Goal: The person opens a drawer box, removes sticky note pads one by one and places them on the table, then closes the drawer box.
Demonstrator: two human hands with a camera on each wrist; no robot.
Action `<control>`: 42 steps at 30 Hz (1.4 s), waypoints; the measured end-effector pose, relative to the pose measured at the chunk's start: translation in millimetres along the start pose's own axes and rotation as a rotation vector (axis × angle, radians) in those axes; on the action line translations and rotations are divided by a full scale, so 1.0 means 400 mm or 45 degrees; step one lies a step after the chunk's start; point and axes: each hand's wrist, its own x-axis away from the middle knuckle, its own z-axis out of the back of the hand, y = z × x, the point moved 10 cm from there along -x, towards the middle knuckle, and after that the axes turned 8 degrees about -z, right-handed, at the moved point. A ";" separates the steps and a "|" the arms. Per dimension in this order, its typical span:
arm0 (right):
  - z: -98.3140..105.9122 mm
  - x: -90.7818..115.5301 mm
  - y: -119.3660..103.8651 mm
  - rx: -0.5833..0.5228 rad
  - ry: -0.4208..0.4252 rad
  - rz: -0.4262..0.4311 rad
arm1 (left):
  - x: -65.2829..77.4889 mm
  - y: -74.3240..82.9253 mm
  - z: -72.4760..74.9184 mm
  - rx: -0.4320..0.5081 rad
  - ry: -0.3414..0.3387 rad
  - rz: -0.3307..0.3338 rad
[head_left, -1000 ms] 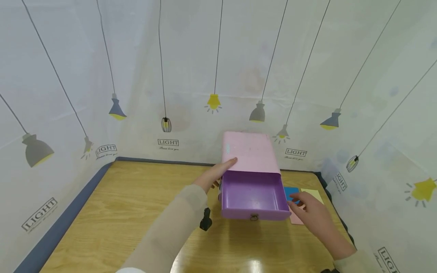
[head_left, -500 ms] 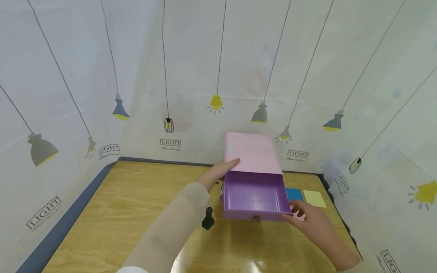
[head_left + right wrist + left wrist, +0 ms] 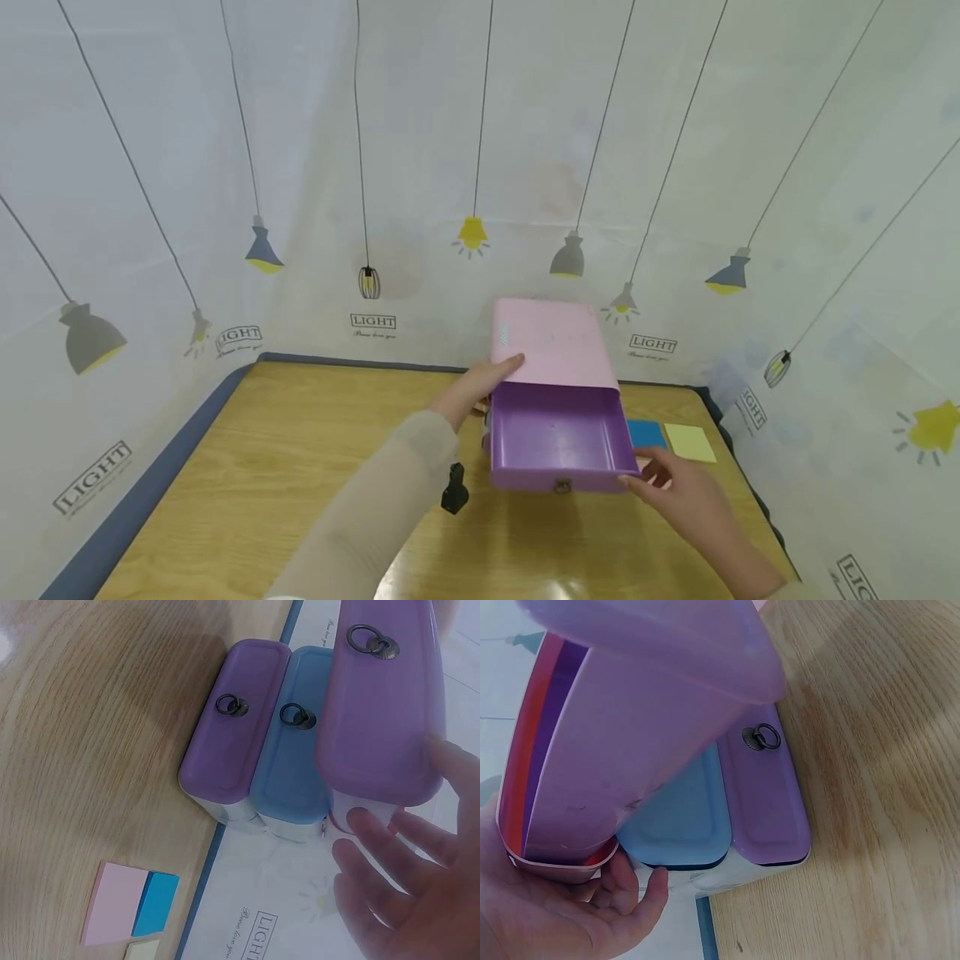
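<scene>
On my left, the grip (image 3: 480, 390) is curled round the side of the pink case (image 3: 558, 337), thumb on its top and fingers below. My right grip (image 3: 675, 483) is closed to a pinch at the near right corner of the upper purple drawer (image 3: 525, 481), thumb on the front, fingers bent at the side. That drawer is pulled well out, open upward. Under it I see the blue drawer (image 3: 289, 765) and, lowest, the lower purple drawer (image 3: 232, 742), both pushed in. The stack stands close to the far edge of the wood-grained surface (image 3: 315, 433), right of its middle. Toward the right edge lie a blue pad (image 3: 647, 433), a yellow pad (image 3: 690, 442) and a pink pad (image 3: 116, 904). A pale backdrop (image 3: 420, 150) printed with hanging lamps rises behind the far edge and along both sides. My left sleeve (image 3: 375, 500) slants forward from the near edge; the right forearm (image 3: 738, 554) angles inward from the near right corner.
</scene>
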 end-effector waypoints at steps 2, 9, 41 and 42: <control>-0.001 -0.001 -0.001 -0.021 -0.003 -0.004 | -0.002 -0.001 0.002 0.015 -0.003 0.006; -0.002 0.001 -0.002 -0.027 0.022 -0.032 | -0.004 -0.009 0.007 0.020 0.001 0.026; 0.041 -0.154 -0.038 0.068 0.222 -0.070 | 0.010 0.006 -0.005 0.043 -0.065 0.012; 0.044 -0.160 -0.041 0.083 0.237 -0.067 | 0.008 0.006 -0.002 0.040 -0.057 0.016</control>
